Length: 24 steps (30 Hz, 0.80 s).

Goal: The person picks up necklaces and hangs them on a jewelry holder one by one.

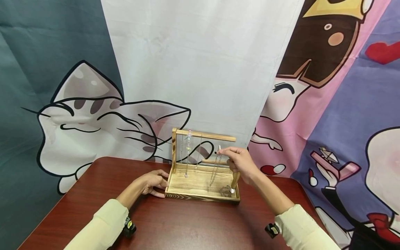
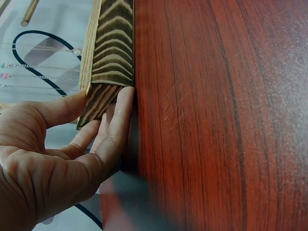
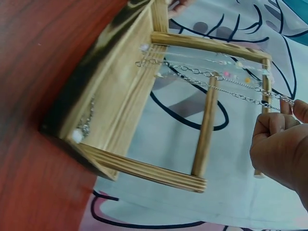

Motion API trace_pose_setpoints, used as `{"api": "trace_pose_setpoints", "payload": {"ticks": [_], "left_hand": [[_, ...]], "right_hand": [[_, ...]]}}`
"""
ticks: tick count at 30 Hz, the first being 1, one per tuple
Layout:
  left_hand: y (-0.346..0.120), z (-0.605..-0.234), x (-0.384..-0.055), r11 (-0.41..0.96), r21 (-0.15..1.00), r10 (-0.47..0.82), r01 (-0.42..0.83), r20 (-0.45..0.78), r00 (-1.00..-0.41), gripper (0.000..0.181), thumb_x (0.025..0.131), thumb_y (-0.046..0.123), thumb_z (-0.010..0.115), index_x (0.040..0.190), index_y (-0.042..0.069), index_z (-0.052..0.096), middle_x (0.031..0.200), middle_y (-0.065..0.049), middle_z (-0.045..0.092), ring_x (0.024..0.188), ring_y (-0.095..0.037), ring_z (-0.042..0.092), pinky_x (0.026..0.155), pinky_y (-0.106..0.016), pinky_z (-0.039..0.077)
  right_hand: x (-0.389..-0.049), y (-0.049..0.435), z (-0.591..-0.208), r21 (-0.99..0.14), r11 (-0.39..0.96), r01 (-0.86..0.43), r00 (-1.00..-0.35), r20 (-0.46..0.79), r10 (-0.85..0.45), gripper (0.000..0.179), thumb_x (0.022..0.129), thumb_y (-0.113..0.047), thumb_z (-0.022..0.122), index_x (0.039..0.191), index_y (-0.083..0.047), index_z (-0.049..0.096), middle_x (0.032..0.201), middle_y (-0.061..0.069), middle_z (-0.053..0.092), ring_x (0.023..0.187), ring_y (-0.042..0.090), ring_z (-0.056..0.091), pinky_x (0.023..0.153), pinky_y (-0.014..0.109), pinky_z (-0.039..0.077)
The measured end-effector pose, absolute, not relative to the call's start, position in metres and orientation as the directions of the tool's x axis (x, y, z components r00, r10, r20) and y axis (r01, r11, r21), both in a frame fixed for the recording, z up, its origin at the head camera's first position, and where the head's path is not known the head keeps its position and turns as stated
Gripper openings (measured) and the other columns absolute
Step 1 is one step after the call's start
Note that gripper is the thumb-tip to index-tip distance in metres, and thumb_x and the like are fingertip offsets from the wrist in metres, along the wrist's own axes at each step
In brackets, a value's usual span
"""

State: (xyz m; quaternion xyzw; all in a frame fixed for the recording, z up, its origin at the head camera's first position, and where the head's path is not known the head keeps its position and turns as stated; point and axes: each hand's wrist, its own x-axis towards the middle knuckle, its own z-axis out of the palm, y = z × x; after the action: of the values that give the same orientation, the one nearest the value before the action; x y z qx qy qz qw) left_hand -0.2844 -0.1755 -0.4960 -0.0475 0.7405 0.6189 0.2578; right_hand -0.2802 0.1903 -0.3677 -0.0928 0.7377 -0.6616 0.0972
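A wooden jewelry stand [image 1: 203, 199] with a shallow tray base and crossbars sits on the table. My left hand [image 1: 153, 182] holds the tray's left end, thumb at its upper edge and fingers against the side in the left wrist view. Above the right part of the stand, my right hand [image 1: 241, 160] pinches a silver chain necklace [image 3: 192, 71] at its top, and the chain hangs down in a loop. From the upper bar [image 1: 212, 135] hang several thin necklaces, one with pastel beads [image 1: 189, 142]. A coiled chain [image 3: 87, 124] lies in the tray's right corner beside a small white piece [image 3: 77, 135].
The reddish-brown wooden table [image 1: 187, 225] carries the stand near its back edge. Right behind it hangs a cloth backdrop [image 1: 203, 69] printed with cartoon figures. A shorter lower bar [image 3: 206, 130] juts from the stand's right post [image 3: 144, 168].
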Motion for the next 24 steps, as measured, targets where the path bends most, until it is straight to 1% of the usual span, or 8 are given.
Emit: {"api": "trace_pose_setpoints", "payload": {"ticks": [2,4,5,12,14,17,22,24], "left_hand": [[-0.176,-0.496,-0.284,0.232,0.891,0.247,-0.389,-0.441,-0.863,0.050,0.100,-0.007,0.064,0.146,-0.005,0.046,0.119,-0.023,0.074,0.100,-0.025,0.075,0.084,-0.049,0.073],[-0.176,-0.496,-0.284,0.233,0.891,0.245,-0.390,-0.442,-0.863,0.050,0.100,-0.007,0.064,0.146,-0.005,0.046,0.119,-0.023,0.074,0.100,-0.025,0.075,0.084,-0.049,0.073],[-0.177,-0.495,-0.283,0.234,0.891,0.247,-0.389,-0.442,-0.863,0.050,0.100,-0.007,0.064,0.146,-0.005,0.045,0.119,-0.023,0.074,0.101,-0.025,0.075,0.085,-0.049,0.073],[-0.177,-0.495,-0.283,0.238,0.893,0.254,-0.381,-0.436,-0.863,0.049,0.101,-0.007,0.063,0.147,-0.005,0.045,0.121,-0.025,0.074,0.103,-0.026,0.075,0.085,-0.050,0.073],[-0.177,-0.495,-0.283,0.238,0.894,0.257,-0.380,-0.436,-0.863,0.049,0.101,-0.007,0.062,0.147,-0.005,0.045,0.121,-0.025,0.074,0.103,-0.026,0.075,0.085,-0.050,0.073],[-0.176,-0.495,-0.284,0.237,0.894,0.262,-0.379,-0.435,-0.862,0.050,0.100,-0.007,0.062,0.147,-0.005,0.044,0.121,-0.025,0.073,0.102,-0.026,0.075,0.085,-0.050,0.073],[-0.176,-0.495,-0.285,0.232,0.892,0.249,-0.389,-0.441,-0.862,0.050,0.100,-0.007,0.063,0.146,-0.004,0.046,0.119,-0.024,0.073,0.100,-0.025,0.075,0.085,-0.049,0.073],[-0.176,-0.495,-0.285,0.231,0.892,0.250,-0.389,-0.441,-0.862,0.049,0.100,-0.007,0.063,0.146,-0.004,0.046,0.119,-0.023,0.073,0.100,-0.025,0.075,0.085,-0.049,0.073]], "right_hand": [[-0.281,0.191,-0.363,-0.994,0.109,-0.024,-0.962,-0.006,-0.273,0.019,0.111,-0.021,0.068,0.113,-0.011,0.084,0.060,-0.012,0.050,0.051,0.005,0.031,0.051,0.020,0.028],[-0.281,0.192,-0.358,-0.993,0.111,-0.036,-0.962,0.005,-0.273,0.017,0.110,-0.022,0.069,0.109,-0.015,0.084,0.056,-0.011,0.039,0.052,0.005,0.031,0.052,0.021,0.028],[-0.281,0.193,-0.356,-0.993,0.109,-0.044,-0.962,0.012,-0.273,0.016,0.110,-0.021,0.069,0.108,-0.016,0.085,0.055,-0.011,0.038,0.052,0.005,0.031,0.052,0.021,0.028],[-0.283,0.199,-0.337,-0.995,0.055,-0.082,-0.965,0.066,-0.253,0.019,0.111,-0.020,0.069,0.103,-0.022,0.085,0.057,-0.011,0.042,0.051,0.004,0.032,0.051,0.020,0.027],[-0.282,0.201,-0.332,-0.995,0.046,-0.091,-0.967,0.078,-0.244,0.020,0.111,-0.020,0.068,0.102,-0.023,0.086,0.055,-0.012,0.039,0.050,0.004,0.032,0.050,0.019,0.028],[-0.282,0.204,-0.325,-0.994,0.017,-0.109,-0.967,0.102,-0.233,0.024,0.112,-0.017,0.067,0.100,-0.023,0.087,0.058,-0.012,0.047,0.050,0.003,0.032,0.050,0.019,0.026],[-0.284,0.206,-0.314,-0.990,-0.013,-0.142,-0.967,0.142,-0.212,0.028,0.113,-0.014,0.065,0.098,-0.023,0.087,0.056,-0.012,0.044,0.051,0.003,0.031,0.052,0.021,0.022],[-0.285,0.207,-0.309,-0.988,-0.014,-0.153,-0.967,0.153,-0.202,0.029,0.112,-0.014,0.065,0.096,-0.024,0.087,0.054,-0.011,0.037,0.051,0.003,0.030,0.052,0.022,0.021]]}}
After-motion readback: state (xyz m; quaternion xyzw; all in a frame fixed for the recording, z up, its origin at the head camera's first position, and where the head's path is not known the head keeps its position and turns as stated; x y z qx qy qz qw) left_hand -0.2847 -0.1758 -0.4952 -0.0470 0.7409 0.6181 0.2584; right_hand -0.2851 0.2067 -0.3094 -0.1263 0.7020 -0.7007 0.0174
